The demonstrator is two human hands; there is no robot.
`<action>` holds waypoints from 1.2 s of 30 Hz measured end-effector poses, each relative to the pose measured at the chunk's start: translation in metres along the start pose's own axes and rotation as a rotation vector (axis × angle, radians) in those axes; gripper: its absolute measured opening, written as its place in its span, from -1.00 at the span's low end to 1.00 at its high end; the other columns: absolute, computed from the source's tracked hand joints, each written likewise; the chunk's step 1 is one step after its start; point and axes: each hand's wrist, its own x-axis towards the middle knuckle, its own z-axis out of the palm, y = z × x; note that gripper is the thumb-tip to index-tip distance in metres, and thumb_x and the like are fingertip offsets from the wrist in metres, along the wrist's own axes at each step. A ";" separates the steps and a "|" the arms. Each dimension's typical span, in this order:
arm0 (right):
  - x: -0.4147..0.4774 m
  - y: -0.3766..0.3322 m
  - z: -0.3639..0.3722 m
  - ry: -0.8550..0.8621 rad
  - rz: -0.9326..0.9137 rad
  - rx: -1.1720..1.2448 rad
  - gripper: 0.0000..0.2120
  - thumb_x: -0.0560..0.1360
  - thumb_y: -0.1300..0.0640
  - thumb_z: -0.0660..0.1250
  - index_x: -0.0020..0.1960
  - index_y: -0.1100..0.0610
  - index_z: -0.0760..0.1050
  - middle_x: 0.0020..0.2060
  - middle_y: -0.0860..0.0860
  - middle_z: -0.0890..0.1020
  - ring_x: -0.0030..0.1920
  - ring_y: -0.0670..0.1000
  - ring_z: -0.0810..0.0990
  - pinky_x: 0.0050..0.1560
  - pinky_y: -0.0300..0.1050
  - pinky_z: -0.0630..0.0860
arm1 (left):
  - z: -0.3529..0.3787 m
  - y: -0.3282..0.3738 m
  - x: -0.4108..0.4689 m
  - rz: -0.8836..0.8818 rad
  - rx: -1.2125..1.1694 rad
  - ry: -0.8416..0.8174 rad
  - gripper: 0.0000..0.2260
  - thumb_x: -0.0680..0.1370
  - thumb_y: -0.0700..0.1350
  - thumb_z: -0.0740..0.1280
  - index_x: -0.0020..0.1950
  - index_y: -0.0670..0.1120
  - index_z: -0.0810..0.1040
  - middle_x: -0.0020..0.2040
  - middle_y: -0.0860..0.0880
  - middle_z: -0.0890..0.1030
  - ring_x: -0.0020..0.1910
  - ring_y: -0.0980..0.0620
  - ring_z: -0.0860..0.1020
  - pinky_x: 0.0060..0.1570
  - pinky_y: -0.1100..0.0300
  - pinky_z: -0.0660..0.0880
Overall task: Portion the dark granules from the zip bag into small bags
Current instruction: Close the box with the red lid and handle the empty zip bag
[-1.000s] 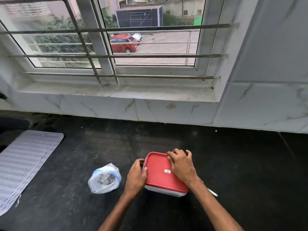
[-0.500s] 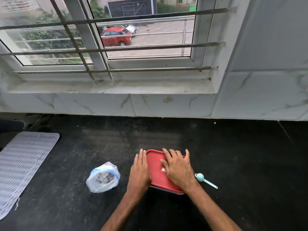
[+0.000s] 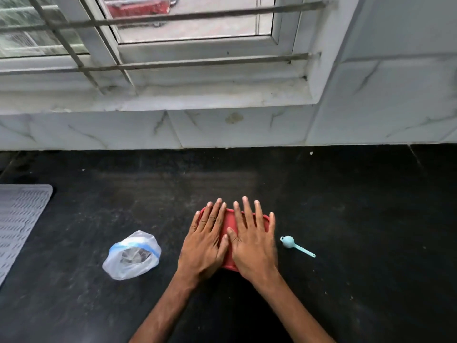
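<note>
Countertop: the black speckled stone countertop [image 3: 346, 219] carries everything. It fills the lower half of the view.
Wall and window: a white marble-veined tiled wall [image 3: 371, 107] rises behind it, and a white-framed window with grey metal bars [image 3: 197, 45] sits above. Less of the window shows than a second ago.
Mat: a grey perforated rubber mat [image 3: 17, 219] lies flat at the left edge, well apart from the rest.
Box: the red-lidded rectangular plastic box [image 3: 228, 219] sits near the front middle, mostly covered by both hands. A second ago its white base showed under the lid; now only red shows.
Left hand: a second ago the left hand [image 3: 205, 246] gripped the box's left edge. Now it lies flat, palm down on the left half of the lid. Its fingers are straight and close together, with the tips reaching past the far edge.
Right hand: the right hand [image 3: 254, 246] was curled over the far edge. Now it presses flat on the right half of the lid, fingers straight and slightly spread. The two thumbs lie just beside each other at mid-lid.
Bag: the clear plastic zip bag with a blue seal strip [image 3: 132, 254] stands slumped to the left of the box, near it but apart, untouched by either hand. Its open mouth faces up, and its longer side runs left to right. The dark granules [image 3: 134, 256] show inside.
Scoop: a small pale-blue plastic scoop [image 3: 295, 245] lies right of the box, apart from the right hand. Its bowl is at the far left and its handle points near right. A second ago the forearm hid most of it.
</note>
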 end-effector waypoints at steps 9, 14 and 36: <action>0.024 0.007 -0.013 -0.059 -0.046 0.038 -0.42 0.61 -0.11 0.00 0.59 0.06 0.12 0.55 0.03 0.24 0.54 0.12 0.18 0.47 0.31 0.13 | -0.005 -0.005 0.025 -0.007 0.020 -0.004 -0.37 0.57 0.12 0.01 0.59 -0.14 0.09 0.59 -0.06 0.13 0.59 0.01 0.03 0.54 0.02 -0.05; 0.053 0.021 -0.014 0.011 -0.159 0.242 -0.46 0.61 -0.06 0.04 0.57 0.04 0.19 0.55 -0.06 0.26 0.55 -0.07 0.16 0.54 0.14 0.07 | -0.005 0.003 0.034 -0.131 0.054 0.028 -0.34 0.56 0.15 -0.01 0.58 -0.19 0.10 0.59 -0.11 0.13 0.58 -0.04 0.07 0.51 -0.03 -0.04; 0.021 0.038 -0.072 0.329 0.134 0.234 -0.78 0.47 -0.02 0.46 0.01 0.09 0.60 -0.12 0.00 0.58 -0.09 0.04 0.56 -0.25 -0.03 0.54 | -0.007 0.001 0.030 -0.131 -0.004 0.013 -0.26 0.52 0.29 -0.18 0.60 -0.10 -0.16 0.59 -0.01 -0.19 0.57 0.02 -0.23 0.48 0.09 -0.36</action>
